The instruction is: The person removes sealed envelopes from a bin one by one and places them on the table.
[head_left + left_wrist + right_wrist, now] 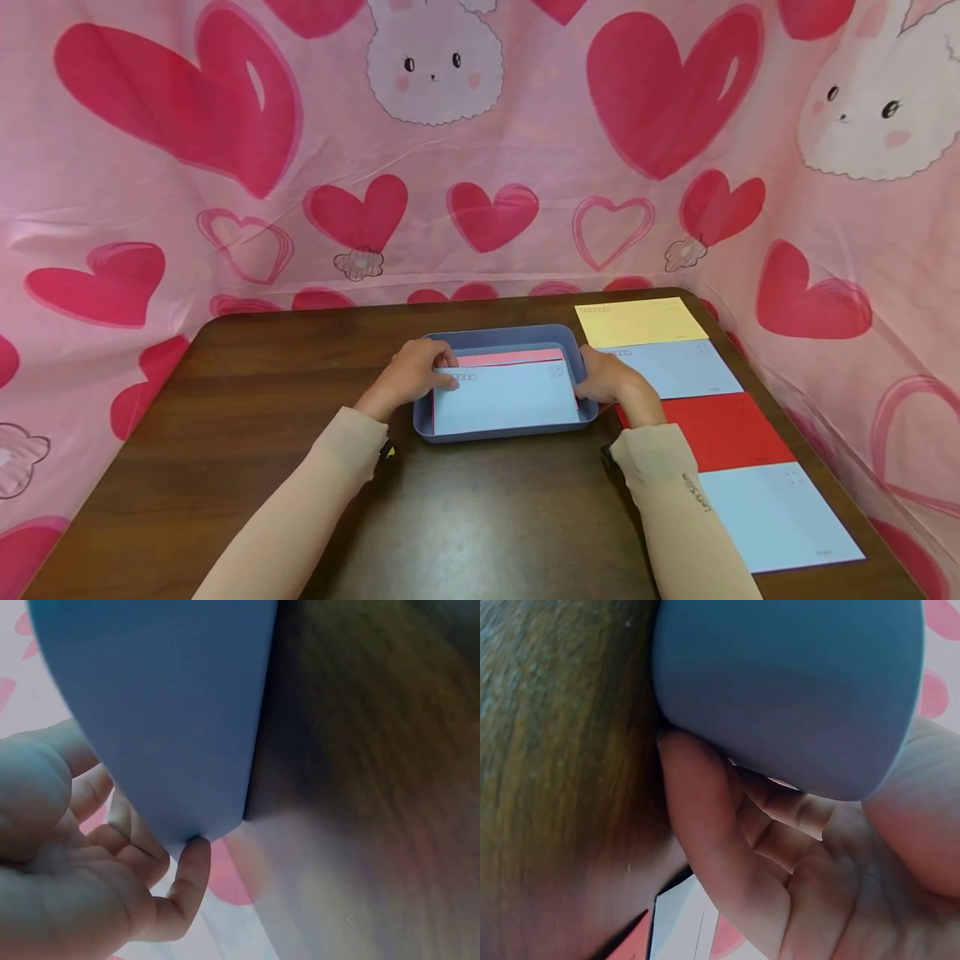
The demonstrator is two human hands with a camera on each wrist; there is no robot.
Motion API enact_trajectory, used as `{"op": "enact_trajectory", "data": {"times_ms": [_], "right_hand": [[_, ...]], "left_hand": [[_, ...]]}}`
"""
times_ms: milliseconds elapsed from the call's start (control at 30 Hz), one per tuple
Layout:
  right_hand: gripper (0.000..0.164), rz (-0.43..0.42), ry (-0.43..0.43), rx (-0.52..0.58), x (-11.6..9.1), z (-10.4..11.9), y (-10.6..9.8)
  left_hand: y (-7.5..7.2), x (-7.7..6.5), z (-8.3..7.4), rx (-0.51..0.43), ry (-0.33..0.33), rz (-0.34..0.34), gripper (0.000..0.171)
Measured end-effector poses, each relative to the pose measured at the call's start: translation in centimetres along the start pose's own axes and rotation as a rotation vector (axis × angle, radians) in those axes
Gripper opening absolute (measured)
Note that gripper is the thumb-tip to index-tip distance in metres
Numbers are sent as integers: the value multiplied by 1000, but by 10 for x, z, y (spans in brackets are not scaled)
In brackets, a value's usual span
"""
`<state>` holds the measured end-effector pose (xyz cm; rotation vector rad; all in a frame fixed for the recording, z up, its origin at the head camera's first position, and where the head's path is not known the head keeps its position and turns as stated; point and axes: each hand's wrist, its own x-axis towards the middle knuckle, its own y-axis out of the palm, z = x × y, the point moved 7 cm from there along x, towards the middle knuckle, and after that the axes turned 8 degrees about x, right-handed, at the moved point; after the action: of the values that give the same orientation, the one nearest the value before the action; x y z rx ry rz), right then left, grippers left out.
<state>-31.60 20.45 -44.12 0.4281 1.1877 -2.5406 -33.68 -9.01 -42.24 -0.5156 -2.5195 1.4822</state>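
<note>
A blue-grey tray [502, 433] stands on the table, with a pale blue envelope [506, 404] on top inside it and the edge of a pink envelope [517, 358] showing behind. My left hand [408, 375] grips the tray's left end, its thumb over the rim above the pale envelope's corner. In the left wrist view its little finger [191, 877] touches the outer wall. My right hand [618, 383] holds the right end; the right wrist view shows its little finger [701, 787] curled against the tray's lower outside. The thumb tips' contact is partly hidden.
Down the table's right side lie a yellow envelope [645, 322], a pale blue envelope [682, 371], a red envelope [720, 433] and another pale blue envelope [780, 517]. The brown table [262, 400] meets a pink heart-patterned cloth [420, 275] at the back.
</note>
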Motion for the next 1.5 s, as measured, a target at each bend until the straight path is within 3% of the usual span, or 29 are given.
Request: {"op": "enact_trajectory", "data": {"times_ms": [133, 700, 867, 1033, 1267, 1367, 1500], "right_hand": [[77, 1, 3, -12, 0, -1, -1], [79, 0, 11, 16, 1, -1, 2], [80, 2, 14, 38, 0, -1, 2], [85, 0, 13, 45, -1, -1, 2], [80, -2, 7, 51, -1, -2, 2], [79, -1, 10, 56, -1, -2, 2], [83, -1, 17, 58, -2, -2, 1]], "left_hand": [[-4, 0, 5, -90, -2, -1, 20], [-21, -8, 8, -115, -12, -87, 18], [-22, -14, 12, -183, -37, -43, 23], [-17, -19, 17, -271, -66, 43, 31], [-10, -29, 17, -403, -84, 132, 39], [-8, -33, 16, -445, -76, 137, 37], [-9, -36, 18, -446, -86, 86, 35]]}}
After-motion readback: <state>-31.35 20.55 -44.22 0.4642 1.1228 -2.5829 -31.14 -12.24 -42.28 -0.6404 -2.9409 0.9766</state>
